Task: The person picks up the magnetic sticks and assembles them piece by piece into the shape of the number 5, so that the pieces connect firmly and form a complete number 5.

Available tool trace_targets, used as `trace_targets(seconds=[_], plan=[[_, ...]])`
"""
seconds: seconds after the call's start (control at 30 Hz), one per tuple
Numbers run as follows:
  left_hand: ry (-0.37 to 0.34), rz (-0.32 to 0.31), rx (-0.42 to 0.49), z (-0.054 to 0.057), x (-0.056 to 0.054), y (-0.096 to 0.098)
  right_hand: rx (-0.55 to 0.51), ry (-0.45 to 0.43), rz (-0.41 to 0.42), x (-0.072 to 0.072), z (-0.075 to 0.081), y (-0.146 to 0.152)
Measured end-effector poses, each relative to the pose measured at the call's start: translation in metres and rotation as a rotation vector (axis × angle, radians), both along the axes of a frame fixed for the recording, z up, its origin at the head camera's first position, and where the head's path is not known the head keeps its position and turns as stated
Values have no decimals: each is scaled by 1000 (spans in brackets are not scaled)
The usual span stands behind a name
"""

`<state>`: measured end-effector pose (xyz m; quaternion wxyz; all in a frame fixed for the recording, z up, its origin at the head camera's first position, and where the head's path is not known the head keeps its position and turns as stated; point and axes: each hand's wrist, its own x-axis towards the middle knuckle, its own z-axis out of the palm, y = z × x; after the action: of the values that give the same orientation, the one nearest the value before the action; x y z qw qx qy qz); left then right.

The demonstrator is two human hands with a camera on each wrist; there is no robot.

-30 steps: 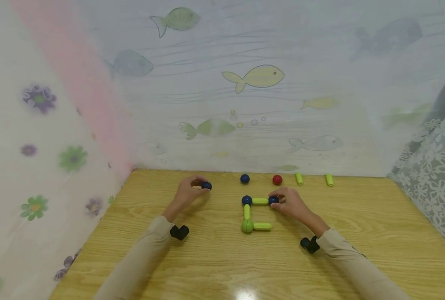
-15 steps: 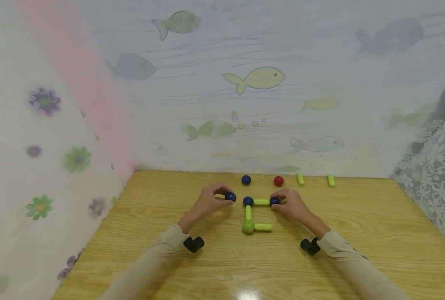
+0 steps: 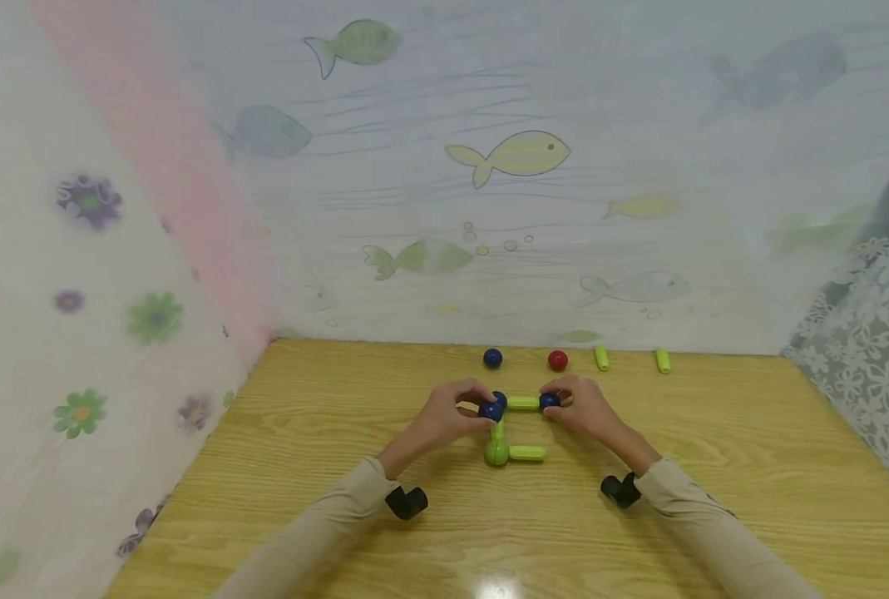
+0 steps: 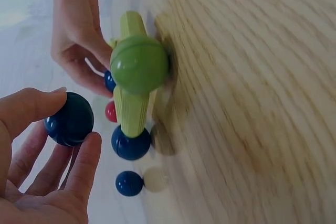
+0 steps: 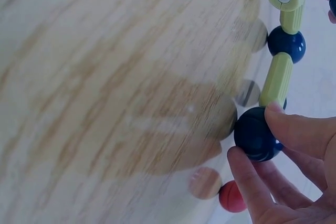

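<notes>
Pinches a loose dark-blue ball (image 4: 71,121) in the left hand (image 3: 446,416) and, with the right hand (image 3: 582,406), grips the dark-blue end ball (image 5: 253,135) touching a ribbed lime rod (image 5: 276,80).

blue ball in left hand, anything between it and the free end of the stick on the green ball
Yes, the other green stick, between the corner blue ball and the green ball, crosses the direct line, but the raised blue ball could probably pass over.

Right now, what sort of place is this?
Likely an indoor tabletop nook, perhaps set up for play: a wood-grain table, a fish-print backdrop behind it and a flower-print covering on its left.
</notes>
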<state>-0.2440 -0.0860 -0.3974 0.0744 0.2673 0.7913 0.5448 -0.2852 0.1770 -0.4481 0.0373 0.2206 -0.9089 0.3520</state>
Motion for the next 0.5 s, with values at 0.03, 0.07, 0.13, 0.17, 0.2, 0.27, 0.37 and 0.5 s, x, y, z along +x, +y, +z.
trace_targets(seconds=[0.03,0.07,0.13,0.17,0.2,0.27,0.37,0.5], plan=[[-8,-5,-4,1,2,2,-1,-1,0,0,0,0],[-11,-11,-5,2,2,4,-3,0,0,0,0,0],[-20,-24,-8,1,3,9,-7,0,1,0,0,0],[-25,-31,-7,0,2,11,-10,2,0,0,0,0],[-26,-35,-12,-4,0,14,-10,4,2,-1,0,0],[-26,-42,-15,-13,-5,20,-13,8,4,-1,0,0],[-9,-47,-38,-25,-12,29,-13,12,11,-1,0,0],[13,-73,-57,-31,-16,39,-6,18,19,-1,0,0]])
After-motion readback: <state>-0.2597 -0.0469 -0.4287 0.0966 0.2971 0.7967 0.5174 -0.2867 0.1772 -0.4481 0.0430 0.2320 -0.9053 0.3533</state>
